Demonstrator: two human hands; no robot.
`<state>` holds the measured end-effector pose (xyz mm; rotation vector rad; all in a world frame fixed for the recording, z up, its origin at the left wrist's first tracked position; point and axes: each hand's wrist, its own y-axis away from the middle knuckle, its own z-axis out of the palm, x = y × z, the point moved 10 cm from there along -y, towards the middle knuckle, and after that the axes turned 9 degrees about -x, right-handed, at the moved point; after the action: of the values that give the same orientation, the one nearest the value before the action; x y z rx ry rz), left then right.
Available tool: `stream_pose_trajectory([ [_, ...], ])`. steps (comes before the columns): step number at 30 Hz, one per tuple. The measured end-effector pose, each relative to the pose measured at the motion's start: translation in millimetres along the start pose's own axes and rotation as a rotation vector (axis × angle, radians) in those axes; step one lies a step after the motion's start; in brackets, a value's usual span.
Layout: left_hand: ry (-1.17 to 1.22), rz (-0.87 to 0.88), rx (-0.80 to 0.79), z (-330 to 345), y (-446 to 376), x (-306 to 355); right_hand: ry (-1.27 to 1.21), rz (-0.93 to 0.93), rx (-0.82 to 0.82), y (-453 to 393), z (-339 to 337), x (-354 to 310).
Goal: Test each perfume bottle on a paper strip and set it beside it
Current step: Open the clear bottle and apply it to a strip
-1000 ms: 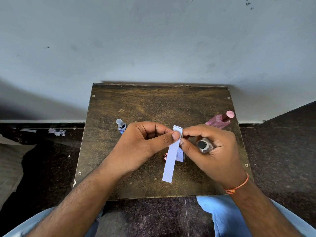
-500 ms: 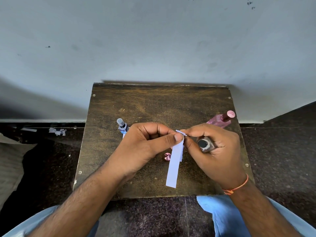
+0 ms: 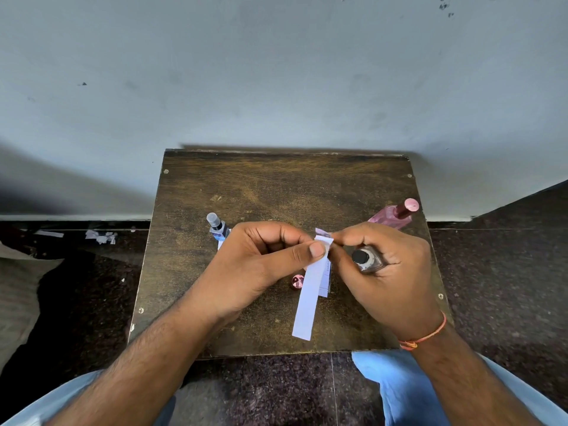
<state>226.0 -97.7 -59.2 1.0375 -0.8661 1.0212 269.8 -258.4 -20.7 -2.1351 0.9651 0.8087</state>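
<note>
My left hand pinches the top of a white paper strip that hangs down over the small wooden table. My right hand grips a small uncapped perfume bottle with a dark nozzle, and its fingertips touch the strip's top end. More strips lie under the hanging one. A clear-capped bluish bottle stands at the left with a strip partly hidden beside it. A pink bottle with a pink cap stands at the right rear. A small pink cap lies on the table.
The table stands against a pale wall. Dark stone floor surrounds it, with paper scraps on the floor at the left. My knees in light blue cloth sit at the near edge.
The strip's top end has bent over between my fingertips, and the strip hangs slightly lower and straighter than a second ago. Both hands stay close together.
</note>
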Motion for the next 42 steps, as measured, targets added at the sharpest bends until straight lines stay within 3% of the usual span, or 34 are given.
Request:
stream_pose_trajectory([
  [5,0.011,0.082,-0.066,8,4,11,-0.018,0.118,-0.014,-3,-16,15],
  [8,-0.017,0.096,-0.054,7,3,12,-0.010,0.236,-0.279,0,-12,28],
  [11,-0.049,0.083,-0.041,2,1,7,0.235,0.385,-0.569,15,-15,54],
  [14,-0.078,0.076,-0.054,2,-1,3,0.464,0.583,-0.691,30,-33,84],
  [20,-0.128,0.062,-0.045,4,-3,-2,0.580,0.797,-0.553,33,-74,105],
  [28,-0.068,0.026,0.032,-3,-6,-7,0.694,0.798,-0.322,28,-97,112],
  [42,-0.104,0.009,0.045,-2,-2,-4,0.476,0.924,-0.393,31,-75,118],
])
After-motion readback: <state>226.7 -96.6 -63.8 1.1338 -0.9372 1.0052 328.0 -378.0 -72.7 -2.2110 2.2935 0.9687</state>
